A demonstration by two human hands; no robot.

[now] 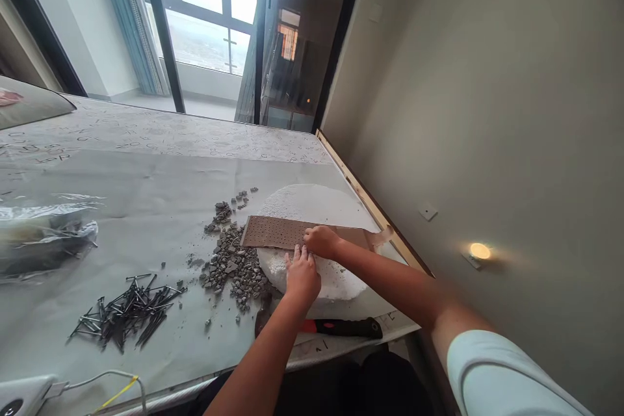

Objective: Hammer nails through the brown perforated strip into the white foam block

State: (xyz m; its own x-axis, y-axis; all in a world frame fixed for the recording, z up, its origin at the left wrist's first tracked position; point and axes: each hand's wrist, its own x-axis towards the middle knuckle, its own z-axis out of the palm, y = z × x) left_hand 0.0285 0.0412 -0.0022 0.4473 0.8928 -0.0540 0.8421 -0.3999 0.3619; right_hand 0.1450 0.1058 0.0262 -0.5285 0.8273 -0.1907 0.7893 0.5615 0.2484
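Observation:
A long strip of brown cardboard (pixel 273 232), dotted with rows of small holes, lies across a round white foam disc (pixel 312 198). My left hand (pixel 303 275) rests at its near edge with fingers stretched out and the tips on the cardboard. Just beyond it, my right hand (pixel 322 242) is closed low over the strip, the fingers pinched together. Whatever it may hold is too small or hidden to make out. A hammer (pixel 346 327) with a black and red handle lies in front of the disc, its head partly behind my left forearm.
Grey gravel (pixel 229 263) is heaped left of the disc. Further left lie a pile of nails (pixel 127 312) and a clear plastic bag (pixel 46 240). A white device with a cable (pixel 26 396) sits at the near left corner. A wooden edge (pixel 363 188) and wall border the right.

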